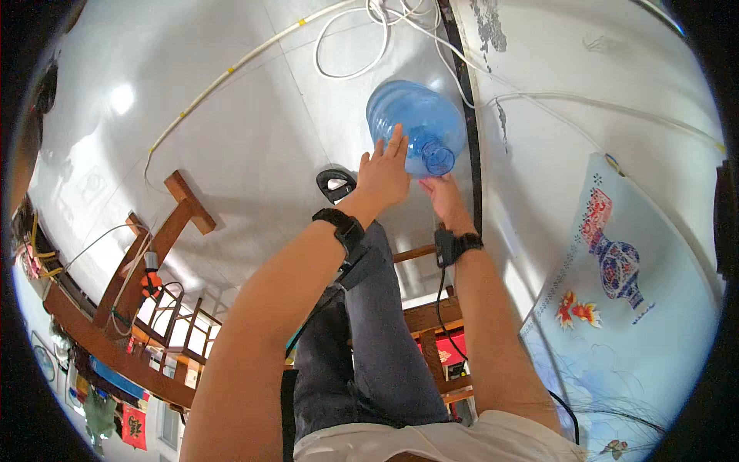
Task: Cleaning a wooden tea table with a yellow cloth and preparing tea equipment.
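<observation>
A large clear blue water jug (419, 115) stands on the floor by the wall, its round mouth (439, 158) facing up toward me. My left hand (387, 171) reaches over the jug's near left side with its fingers spread out against or just above the plastic. At the jug's near edge, below the mouth, my right hand (445, 196) is at its side; its fingertips are partly hidden by the jug, and I cannot tell how firmly they touch. Dark bands sit on both wrists.
White cables (354, 73) lie coiled on the tiled floor beyond the jug and run along the wall (554, 77). A wooden frame (185, 208) stands at the left with an orange-and-grey plug (152, 281). A decorated pale sheet (616, 346) hangs at right. My shoe (336, 183) is near the jug.
</observation>
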`<state>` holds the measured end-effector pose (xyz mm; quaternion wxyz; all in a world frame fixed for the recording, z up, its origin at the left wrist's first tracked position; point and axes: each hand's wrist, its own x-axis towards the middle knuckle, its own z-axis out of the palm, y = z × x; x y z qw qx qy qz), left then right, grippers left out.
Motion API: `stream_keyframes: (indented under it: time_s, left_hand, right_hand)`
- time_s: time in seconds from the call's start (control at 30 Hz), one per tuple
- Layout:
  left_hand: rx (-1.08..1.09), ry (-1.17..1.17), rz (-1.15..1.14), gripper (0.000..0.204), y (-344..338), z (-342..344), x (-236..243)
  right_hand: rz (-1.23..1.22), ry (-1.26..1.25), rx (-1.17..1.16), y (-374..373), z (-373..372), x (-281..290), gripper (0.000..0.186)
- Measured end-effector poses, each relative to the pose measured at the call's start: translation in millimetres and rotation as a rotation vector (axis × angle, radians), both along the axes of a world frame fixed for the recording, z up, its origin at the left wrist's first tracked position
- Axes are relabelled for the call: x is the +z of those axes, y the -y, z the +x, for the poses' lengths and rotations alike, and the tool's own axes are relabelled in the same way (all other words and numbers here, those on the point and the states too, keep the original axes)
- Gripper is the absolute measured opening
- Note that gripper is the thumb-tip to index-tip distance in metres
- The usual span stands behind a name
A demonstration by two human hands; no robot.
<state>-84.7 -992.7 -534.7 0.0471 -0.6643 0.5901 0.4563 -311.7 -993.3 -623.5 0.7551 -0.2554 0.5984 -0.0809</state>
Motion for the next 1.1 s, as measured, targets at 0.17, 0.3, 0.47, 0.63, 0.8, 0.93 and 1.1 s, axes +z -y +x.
stream_keyframes:
  time_s: [0.17,0.3,0.47,0.63,0.8,0.93,1.1]
  left_hand:
    - [0.171,-0.227,0.188,0.070,3.2,11.1,43.9]
    - [0.355,-0.181,-0.069,0.062,-69.9,34.6,103.9]
    - [0.739,-0.087,-0.012,0.033,-151.2,83.8,206.2]
    - [0.990,-0.038,-0.121,0.026,-269.2,128.8,269.2]
    - [1.219,-0.086,-0.212,0.019,-386.3,147.6,333.6]
    - [1.339,-0.059,-0.400,0.017,-501.5,139.7,387.4]
    - [1.665,-0.026,-0.444,0.027,-652.4,92.6,444.3]
  right_hand:
    - [0.016,-0.020,-0.111,-17.7,3.0,67.0,0.058]
    - [0.039,-0.052,0.133,-26.3,28.3,131.4,0.056]
    - [-0.052,-0.137,0.459,-36.4,48.2,203.0,0.044]
    - [-0.150,-0.016,0.691,-57.8,110.1,267.5,0.028]
    - [-0.251,0.066,0.938,-91.3,180.1,311.1,0.019]
    - [-0.469,0.077,1.216,-154.3,256.5,363.8,0.017]
    - [-0.416,0.191,1.504,-281.2,340.9,448.8,0.025]
